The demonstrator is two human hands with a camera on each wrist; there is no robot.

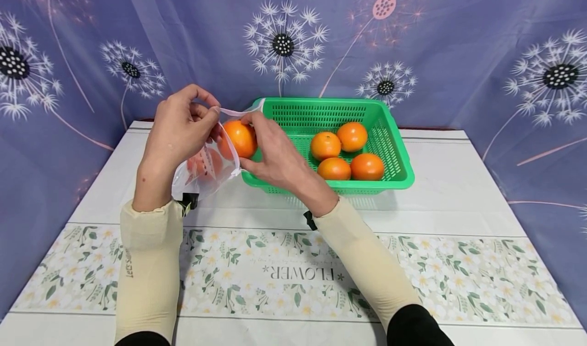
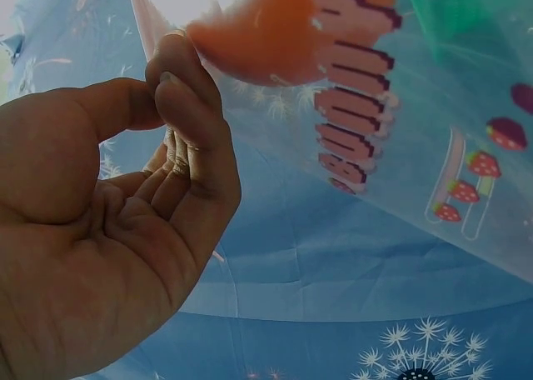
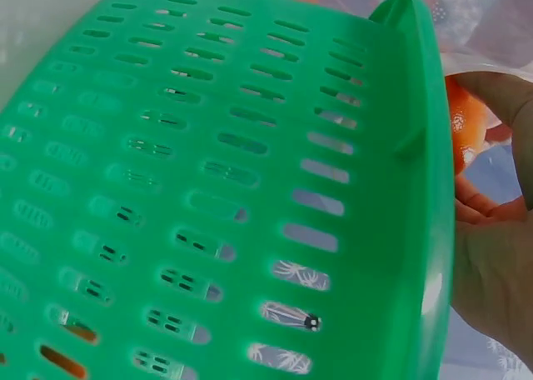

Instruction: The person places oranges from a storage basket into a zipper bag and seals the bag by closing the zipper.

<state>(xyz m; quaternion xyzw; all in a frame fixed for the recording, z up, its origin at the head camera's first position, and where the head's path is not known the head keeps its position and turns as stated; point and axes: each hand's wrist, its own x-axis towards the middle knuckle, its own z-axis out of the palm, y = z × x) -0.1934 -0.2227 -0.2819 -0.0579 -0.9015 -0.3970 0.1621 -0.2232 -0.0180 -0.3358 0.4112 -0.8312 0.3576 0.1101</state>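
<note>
My left hand point(image 1: 176, 129) pinches the edge of a clear plastic drawstring bag point(image 1: 223, 175) between thumb and fingertips, holding its mouth up. In my right hand point(image 1: 285, 157), fingers and thumb curl round an orange point(image 1: 243, 141) at the bag's mouth, beside the left end of the green basket point(image 1: 330, 184). Another orange point(image 1: 204, 163) shows through the bag's wall, lower down. The left wrist view shows pink lettering point(image 2: 358, 88) and strawberry prints on the bag. In the right wrist view, the basket's slotted side hides part of the held orange point(image 3: 466, 126).
Several oranges point(image 1: 334, 168) sit in the basket's right half. Under everything lies a white tablecloth point(image 1: 458, 183) with a floral band. A blue-purple curtain with dandelion prints point(image 1: 283, 45) hangs behind the table and along its sides.
</note>
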